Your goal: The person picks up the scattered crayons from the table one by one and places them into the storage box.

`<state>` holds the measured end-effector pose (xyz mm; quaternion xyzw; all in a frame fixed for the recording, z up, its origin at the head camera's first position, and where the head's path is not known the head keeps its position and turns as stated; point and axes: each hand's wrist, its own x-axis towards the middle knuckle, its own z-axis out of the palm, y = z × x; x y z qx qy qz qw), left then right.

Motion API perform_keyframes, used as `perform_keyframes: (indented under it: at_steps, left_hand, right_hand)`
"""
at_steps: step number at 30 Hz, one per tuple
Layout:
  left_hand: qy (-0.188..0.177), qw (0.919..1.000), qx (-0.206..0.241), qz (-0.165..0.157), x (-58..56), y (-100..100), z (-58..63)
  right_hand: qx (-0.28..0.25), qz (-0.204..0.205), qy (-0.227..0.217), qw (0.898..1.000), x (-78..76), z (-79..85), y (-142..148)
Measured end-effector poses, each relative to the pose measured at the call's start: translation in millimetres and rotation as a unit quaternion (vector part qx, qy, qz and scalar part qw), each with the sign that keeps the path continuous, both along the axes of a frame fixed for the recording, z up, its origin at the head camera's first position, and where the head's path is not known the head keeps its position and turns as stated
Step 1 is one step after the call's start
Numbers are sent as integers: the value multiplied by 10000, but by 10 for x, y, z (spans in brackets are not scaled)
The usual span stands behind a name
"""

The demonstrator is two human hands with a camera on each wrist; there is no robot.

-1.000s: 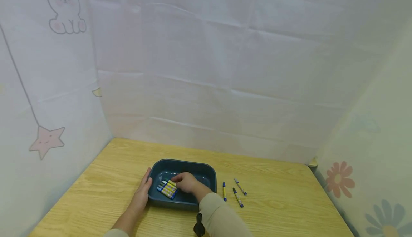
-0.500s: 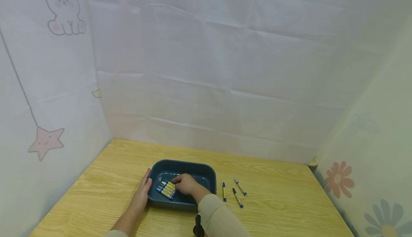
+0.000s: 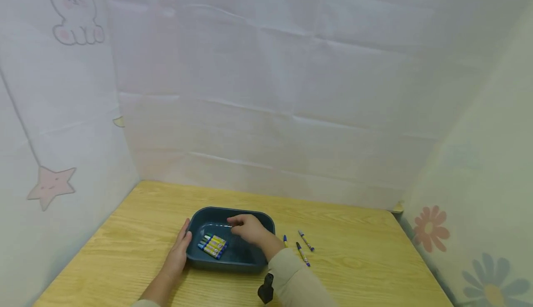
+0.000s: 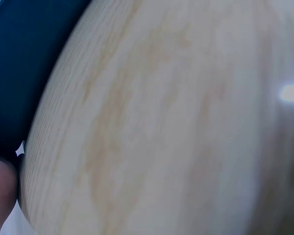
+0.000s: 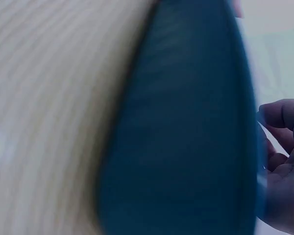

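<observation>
A dark blue tray (image 3: pixel 245 255) sits on the wooden table, with several yellow-wrapped crayons (image 3: pixel 213 247) lying side by side in its left part. My left hand (image 3: pixel 176 255) rests along the tray's left outer wall, fingers extended; the left wrist view catches that wall (image 4: pixel 29 63) and a bit of the hand (image 4: pixel 1 191). Above the tray's inside is my right hand (image 3: pixel 251 229), fingers loosely bent and nothing visible between them. In the right wrist view the same hand (image 5: pixel 286 161) shows past the tray's wall (image 5: pixel 181 122), its thumb and finger apart.
Right of the tray lie three more crayons: one with a grey tip (image 3: pixel 306 241), one with a dark tip (image 3: pixel 303 254), and a blue-tipped one (image 3: pixel 285 241) partly behind the right forearm. Pale printed cloth (image 3: pixel 266 159) walls in the wooden table (image 3: pixel 358 270).
My right hand has left the crayons in the tray and risen up and to the right. The left hand stays at the tray's side. The head view has shifted slightly.
</observation>
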<state>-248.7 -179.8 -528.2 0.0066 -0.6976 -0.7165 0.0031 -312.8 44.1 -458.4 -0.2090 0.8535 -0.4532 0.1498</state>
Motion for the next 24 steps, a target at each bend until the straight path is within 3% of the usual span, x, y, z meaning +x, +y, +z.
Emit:
perform_keyframes:
  at_steps: [12,24]
  left_hand:
    - [34,9997,226,-56,-4,14,8]
    - [-58,9999,101,-83,-19,-25,28]
  right_hand:
    - [-624,-403,-76,9972,-98,188,683]
    - [-752,-1639,-50,9836,-102,141,1337]
